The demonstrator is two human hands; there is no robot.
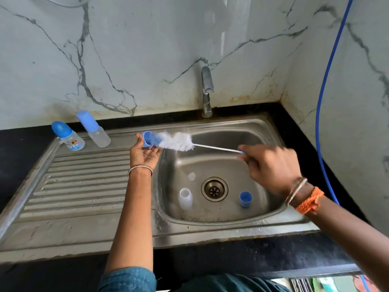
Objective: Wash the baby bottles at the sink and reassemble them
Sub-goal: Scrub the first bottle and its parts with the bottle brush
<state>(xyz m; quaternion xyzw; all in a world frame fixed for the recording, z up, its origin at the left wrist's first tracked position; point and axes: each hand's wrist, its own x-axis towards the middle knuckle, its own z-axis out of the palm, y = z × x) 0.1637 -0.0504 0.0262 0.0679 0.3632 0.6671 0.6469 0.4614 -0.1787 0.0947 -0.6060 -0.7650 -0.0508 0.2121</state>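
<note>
Currently left hand [145, 153] pinches blue cap [147, 139] above sink [210, 230] rim, right hand [271, 167] grips bottle brush [179, 142] scrubbing it; opened bottle [185, 198], second cap [245, 199] await in basin, two assembled bottles [69, 137] beside it.

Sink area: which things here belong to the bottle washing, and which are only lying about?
Job: bottle brush, blue cap in left hand, open bottle, blue cup, two capped bottles, tap.
Lying about: blue hose.
</note>
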